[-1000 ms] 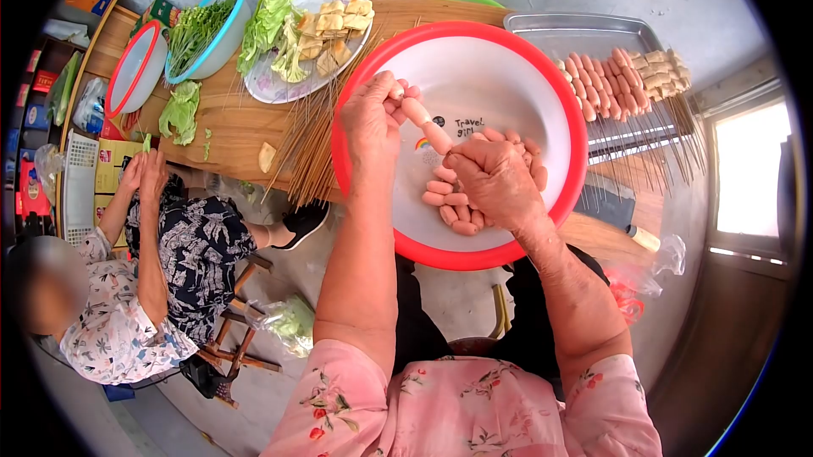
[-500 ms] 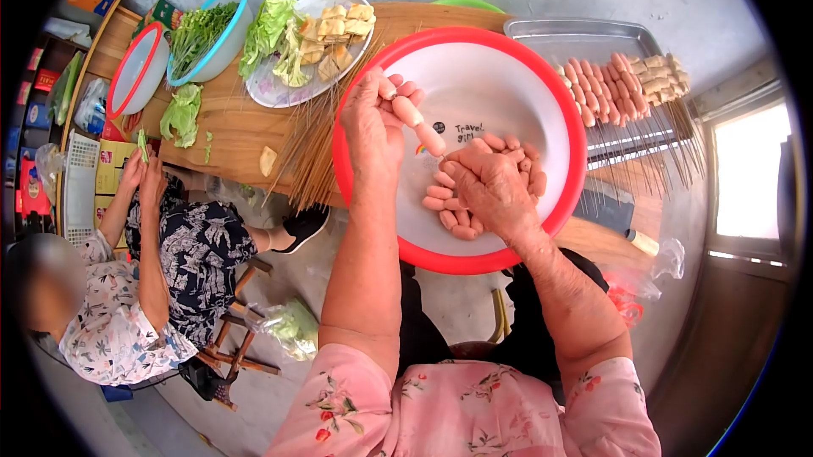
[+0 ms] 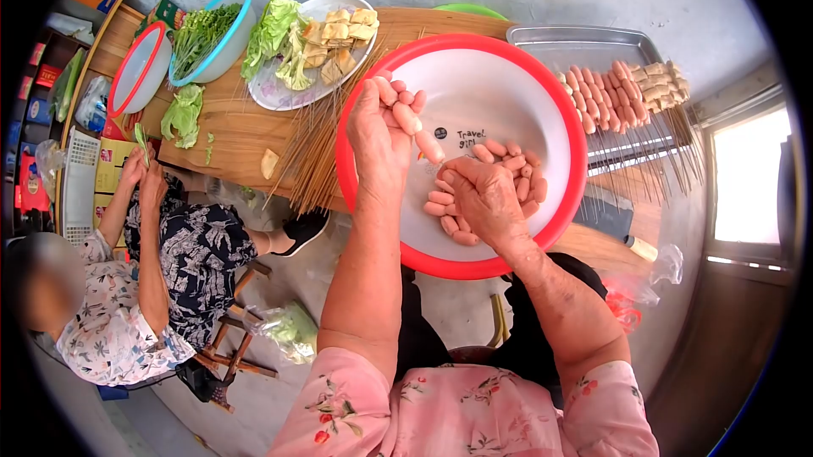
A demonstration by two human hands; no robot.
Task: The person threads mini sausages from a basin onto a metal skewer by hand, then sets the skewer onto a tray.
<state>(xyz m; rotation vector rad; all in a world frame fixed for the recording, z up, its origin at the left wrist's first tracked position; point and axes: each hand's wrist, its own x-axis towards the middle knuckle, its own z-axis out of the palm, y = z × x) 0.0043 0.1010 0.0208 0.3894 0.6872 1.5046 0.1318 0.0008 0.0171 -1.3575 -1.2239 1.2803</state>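
My left hand (image 3: 381, 131), over the left side of a red-rimmed white basin (image 3: 577, 160), is closed around several small pink sausages (image 3: 406, 118). Two of these line up end to end, and the lower sausage (image 3: 430, 148) sticks out past my fingers toward my right hand (image 3: 484, 199). That hand is curled shut over the basin, at the end of this row, on a thin skewer mostly hidden by the fist. Loose sausages (image 3: 518, 160) lie in the basin around and beneath my right hand.
Bamboo skewers (image 3: 318, 165) lie left of the basin. A metal tray (image 3: 584, 33) at right bears skewered sausages (image 3: 605, 93). A plate (image 3: 271, 97) holds lettuce and tofu-like pieces. A knife (image 3: 605, 216) lies at right. At left another person (image 3: 127, 288) sits holding greens.
My left hand and its sausages have shifted slightly left, away from the right hand. The right fist has moved slightly down, showing more loose sausages behind it.
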